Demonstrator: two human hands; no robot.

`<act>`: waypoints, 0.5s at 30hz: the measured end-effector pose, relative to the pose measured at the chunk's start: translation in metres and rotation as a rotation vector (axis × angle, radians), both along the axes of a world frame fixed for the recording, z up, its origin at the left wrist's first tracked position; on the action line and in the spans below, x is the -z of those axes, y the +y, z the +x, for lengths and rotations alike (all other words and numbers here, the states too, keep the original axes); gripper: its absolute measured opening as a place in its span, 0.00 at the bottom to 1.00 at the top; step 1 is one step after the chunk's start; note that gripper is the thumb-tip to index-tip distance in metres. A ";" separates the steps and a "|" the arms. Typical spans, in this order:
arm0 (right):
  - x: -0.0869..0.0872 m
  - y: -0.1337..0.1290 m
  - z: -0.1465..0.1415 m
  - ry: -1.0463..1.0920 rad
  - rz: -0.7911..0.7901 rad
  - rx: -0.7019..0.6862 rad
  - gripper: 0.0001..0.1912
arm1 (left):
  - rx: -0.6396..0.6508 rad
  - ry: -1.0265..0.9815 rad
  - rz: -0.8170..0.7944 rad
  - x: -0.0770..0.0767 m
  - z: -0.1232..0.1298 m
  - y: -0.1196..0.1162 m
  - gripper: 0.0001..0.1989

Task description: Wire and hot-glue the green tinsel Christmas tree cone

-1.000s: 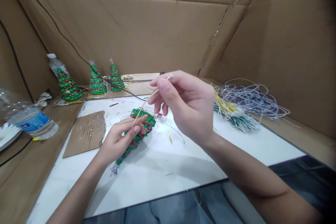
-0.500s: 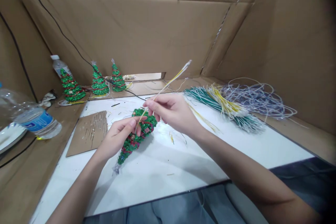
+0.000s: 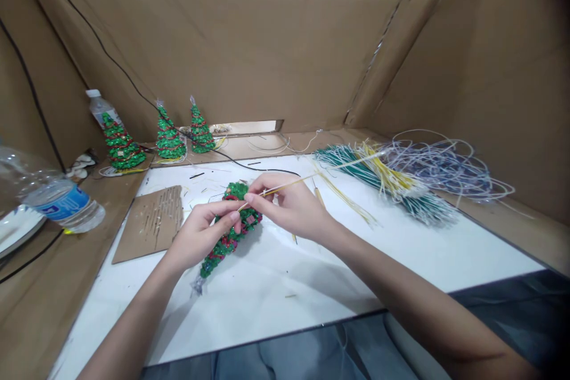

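Note:
A small green beaded tree with red trim lies on its side on the white board, its clear tip toward the lower left. Over its wide end, my left hand is closed, thumb and fingers pinching the end of a thin yellow and white wire. My right hand pinches the same wire just beside the left fingertips. From there the wire stretches up and to the right. The fingers hide part of the tree's base.
Three upright trees stand at the back left near bottles. Ribbed cardboard lies on the left. Green and yellow wire bundles and tangled pale wire lie at the right. A black cable hangs across the left.
The wire's free end has swung down to the right from a steep upward slant. My right hand has turned and moved slightly lower, closer to my left fingertips. The tree has stayed in place.

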State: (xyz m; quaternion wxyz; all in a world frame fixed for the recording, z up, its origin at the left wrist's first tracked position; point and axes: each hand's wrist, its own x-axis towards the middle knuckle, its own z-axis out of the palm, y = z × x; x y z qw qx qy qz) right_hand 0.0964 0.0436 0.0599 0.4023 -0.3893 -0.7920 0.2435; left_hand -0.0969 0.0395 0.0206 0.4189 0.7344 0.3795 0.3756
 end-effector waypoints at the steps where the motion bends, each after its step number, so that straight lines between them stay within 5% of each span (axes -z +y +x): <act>1: 0.002 0.001 0.001 -0.062 0.062 0.020 0.10 | -0.004 -0.018 -0.006 0.000 0.000 0.000 0.16; 5: 0.009 0.001 0.005 -0.131 0.223 0.040 0.14 | -0.041 -0.087 -0.036 0.001 0.001 0.001 0.21; 11: 0.015 -0.011 0.012 -0.167 0.460 0.123 0.11 | -0.308 -0.113 0.121 0.003 -0.002 0.007 0.13; 15: 0.021 -0.015 0.014 -0.229 0.582 0.154 0.09 | -0.368 -0.078 0.165 0.001 -0.002 0.007 0.11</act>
